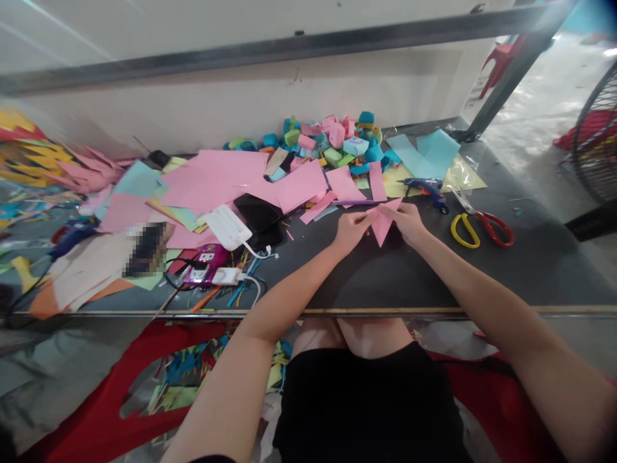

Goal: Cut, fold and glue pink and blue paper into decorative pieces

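Observation:
A folded piece of pink paper (382, 226), pointed at its lower end, is held between both hands above the dark table (380, 283). My left hand (351, 231) pinches its left edge. The fingers of my right hand (406, 222) grip it at the upper right. Just behind the hands lie a purple pen (354, 202) and cut pink pieces (344, 183). A blue glue gun (429, 186) rests on yellow paper beyond my right hand, and scissors (482, 222) with yellow and red handles lie to its right.
Small folded paper boxes (336, 134) are heaped against the wall. Pink sheets (212, 177), a white power bank (227, 227), a black phone (258, 213) and a purple power strip (207, 265) cover the left side. A second glue gun (74, 235) lies far left; a fan (598, 135) stands at right.

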Motion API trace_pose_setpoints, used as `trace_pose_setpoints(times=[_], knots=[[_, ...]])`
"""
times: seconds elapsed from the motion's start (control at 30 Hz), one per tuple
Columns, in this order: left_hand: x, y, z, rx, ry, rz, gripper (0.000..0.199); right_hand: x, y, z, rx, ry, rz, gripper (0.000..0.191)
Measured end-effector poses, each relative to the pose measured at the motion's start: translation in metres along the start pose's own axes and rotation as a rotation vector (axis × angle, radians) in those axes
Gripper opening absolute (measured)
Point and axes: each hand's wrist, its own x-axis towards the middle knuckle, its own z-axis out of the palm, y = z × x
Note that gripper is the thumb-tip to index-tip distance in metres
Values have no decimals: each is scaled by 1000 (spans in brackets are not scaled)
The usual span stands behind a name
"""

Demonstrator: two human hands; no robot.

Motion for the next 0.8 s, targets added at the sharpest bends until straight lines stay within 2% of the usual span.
trace_pose_setpoints(times=[0.2,0.37,0.57,0.67,0.8], knots=[[-2,10,-1,44,-138,70,61,-1,1,2,-10,150,-182,49],[-3,11,-3,109,-102,130,65,-4,3,4,23,171,-231,47],[-4,2,5,39,-237,25,50,-1,7,3,19,224,-204,51],[-2,3,7,-59,-250,-89,42,2,6,2,46,231,-204,50],[0,7,7,-168,-279,-208,17,4,5,1,47,274,-189,52]])
